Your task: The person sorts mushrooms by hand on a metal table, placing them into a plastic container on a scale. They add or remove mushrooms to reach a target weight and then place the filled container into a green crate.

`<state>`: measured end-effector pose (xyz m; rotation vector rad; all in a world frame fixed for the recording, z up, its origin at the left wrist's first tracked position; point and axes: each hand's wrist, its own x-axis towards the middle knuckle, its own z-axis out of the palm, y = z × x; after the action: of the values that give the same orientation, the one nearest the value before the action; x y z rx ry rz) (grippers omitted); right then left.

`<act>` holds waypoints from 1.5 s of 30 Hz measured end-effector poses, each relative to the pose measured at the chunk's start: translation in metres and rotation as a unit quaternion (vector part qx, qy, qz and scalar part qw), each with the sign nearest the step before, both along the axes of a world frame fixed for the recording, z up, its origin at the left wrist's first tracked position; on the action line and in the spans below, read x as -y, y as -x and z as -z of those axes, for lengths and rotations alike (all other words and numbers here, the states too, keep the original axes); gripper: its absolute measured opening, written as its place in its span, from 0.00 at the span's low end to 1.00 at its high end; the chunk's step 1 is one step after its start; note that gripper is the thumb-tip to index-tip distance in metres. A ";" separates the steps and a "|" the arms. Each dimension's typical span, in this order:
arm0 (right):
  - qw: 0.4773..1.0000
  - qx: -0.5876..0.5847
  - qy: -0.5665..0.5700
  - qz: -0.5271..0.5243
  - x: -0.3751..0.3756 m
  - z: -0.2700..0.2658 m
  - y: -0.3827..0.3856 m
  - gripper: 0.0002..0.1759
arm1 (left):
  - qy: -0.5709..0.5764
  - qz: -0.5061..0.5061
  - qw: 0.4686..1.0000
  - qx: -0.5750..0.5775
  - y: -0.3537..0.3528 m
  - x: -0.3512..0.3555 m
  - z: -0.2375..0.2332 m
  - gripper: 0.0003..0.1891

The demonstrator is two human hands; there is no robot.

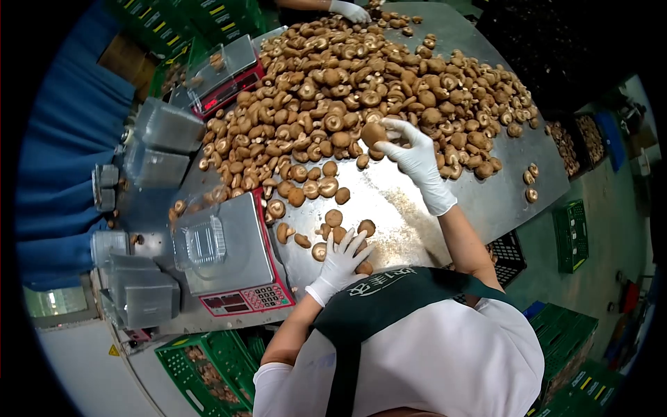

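Across the grey metal table lies a wide heap of brown mushrooms. At its near edge, the white-gloved right hand, the nearer hand, pinches one round-capped brown mushroom on its left; I cannot tell its direction or long axis. The white-gloved left hand spreads over loose mushrooms.

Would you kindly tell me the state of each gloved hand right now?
Left hand: open, spread over a few loose mushrooms.
Right hand: closed, holding a single brown mushroom.
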<state>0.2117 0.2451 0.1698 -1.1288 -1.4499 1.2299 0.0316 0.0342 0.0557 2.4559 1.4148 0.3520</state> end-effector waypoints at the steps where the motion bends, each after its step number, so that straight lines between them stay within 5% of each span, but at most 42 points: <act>1: 0.999 0.020 -0.031 0.001 0.003 0.000 -0.001 0.26 | 0.002 -0.001 1.000 0.005 0.000 -0.002 0.004 0.37; 6: 0.971 0.116 -0.204 0.034 0.000 0.013 -0.010 0.28 | 0.009 0.013 1.000 -0.020 -0.005 -0.014 0.007 0.37; 10: 0.915 0.230 -0.322 0.077 -0.008 0.010 -0.017 0.29 | -0.038 -0.084 0.994 -0.052 -0.006 -0.035 0.013 0.34; 22: 0.816 0.219 -0.506 0.170 -0.037 -0.056 -0.024 0.31 | -0.047 -0.154 0.986 -0.049 -0.017 -0.047 0.012 0.36; 25: 0.843 0.247 -0.470 0.088 -0.015 -0.037 -0.019 0.34 | -0.074 -0.204 0.964 0.153 -0.018 -0.052 -0.007 0.38; 27: 0.851 0.257 -0.457 0.014 0.002 -0.018 -0.011 0.35 | 0.070 -0.212 0.871 0.437 -0.026 -0.057 -0.028 0.36; 29: 0.868 0.280 -0.402 -0.076 0.027 -0.010 -0.002 0.35 | 0.227 -0.208 0.651 0.694 -0.030 -0.066 -0.039 0.30; 31: 0.870 0.267 -0.378 -0.170 0.043 0.007 0.002 0.36 | 0.293 -0.182 0.453 0.822 -0.030 -0.077 -0.046 0.25; 40: 0.953 0.171 -0.204 -0.143 0.059 0.039 -0.020 0.34 | 0.311 -0.178 0.404 0.842 -0.022 -0.072 -0.036 0.22; 45: 0.951 0.164 -0.214 -0.150 0.068 0.037 -0.011 0.38 | 0.305 -0.147 0.439 0.832 -0.026 -0.072 -0.040 0.23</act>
<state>0.2225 0.1772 0.1327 -0.8572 -2.0835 0.8799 0.0573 0.1061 0.0958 0.3472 0.5752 1.4036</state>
